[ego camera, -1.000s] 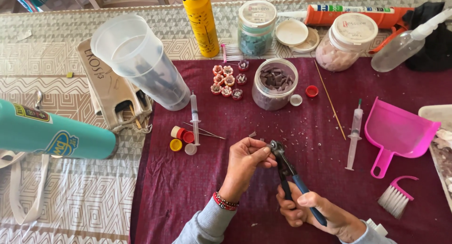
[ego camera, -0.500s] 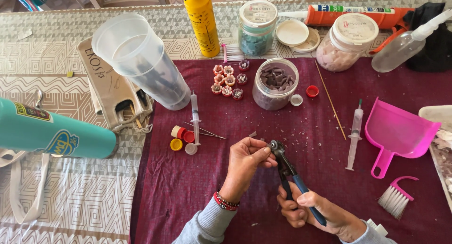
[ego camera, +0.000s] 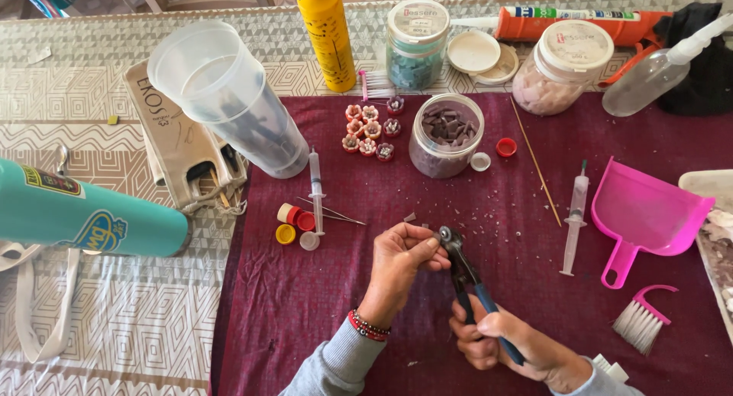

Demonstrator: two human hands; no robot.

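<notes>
Right now the nippers (ego camera: 466, 278) — black head, blue handles — sit above the maroon cloth (ego camera: 305, 320), their wheel jaws up against the fingertips of the left hand (ego camera: 405, 255). That hand is pinched shut on something tiny held at the jaws; the piece itself is too small to make out. The right hand (ego camera: 489, 339) is wrapped closed around the blue handles, just below and to the right of the pinch.

Beyond the pinch, a small chip (ego camera: 410, 217) lies on the cloth, and further up stands an open jar of dark tile pieces (ego camera: 447, 135). To the left of the grip lie a syringe (ego camera: 314, 186) and 4 bottle caps (ego camera: 296, 226); to the right, a second syringe (ego camera: 574, 216), a pink dustpan (ego camera: 649, 213) and a small brush (ego camera: 641, 320).

As I judge it, the risk is in the closeness — the fingertips sit right at the jaws, so a hard squeeze could nip skin, or snap the piece unevenly and send fragments flying off the cloth.
</notes>
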